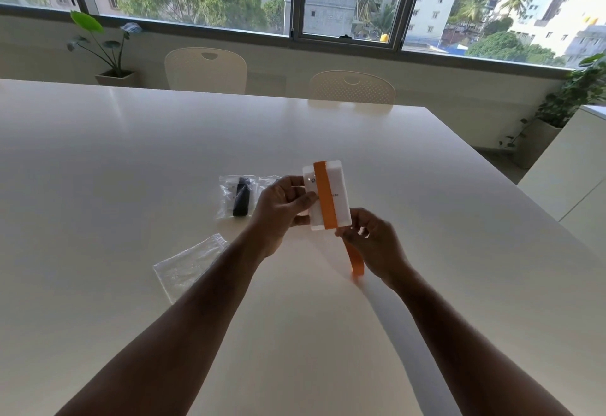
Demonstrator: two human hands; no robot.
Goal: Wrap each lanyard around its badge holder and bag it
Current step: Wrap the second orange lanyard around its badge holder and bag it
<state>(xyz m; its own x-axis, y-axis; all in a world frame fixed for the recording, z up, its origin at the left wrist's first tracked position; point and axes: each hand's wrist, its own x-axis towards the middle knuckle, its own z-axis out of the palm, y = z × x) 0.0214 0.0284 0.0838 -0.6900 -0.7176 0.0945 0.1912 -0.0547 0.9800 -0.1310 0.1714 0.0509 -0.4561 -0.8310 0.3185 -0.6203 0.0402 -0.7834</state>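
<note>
Orange lanyard (pixel 328 196): one band runs lengthwise over white badge holder (pixel 337 191), loose tail hangs below toward desk (pixel 131 153). Right hand (pixel 373 242) fingers pinched on tail just under holder. Left hand (pixel 282 206) fingers closed on holder's left edge, held above desk. Empty clear bag (pixel 187 268) flat at left. Farther back, bag with black lanyard inside (pixel 237 199); another bag partly hidden behind left hand.

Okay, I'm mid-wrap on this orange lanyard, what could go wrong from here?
The loose tail of the orange lanyard hangs below the right hand; if tension drops, the band across the badge holder may slacken or slide off. The left hand pinches only one edge, so the holder could twist.
</note>
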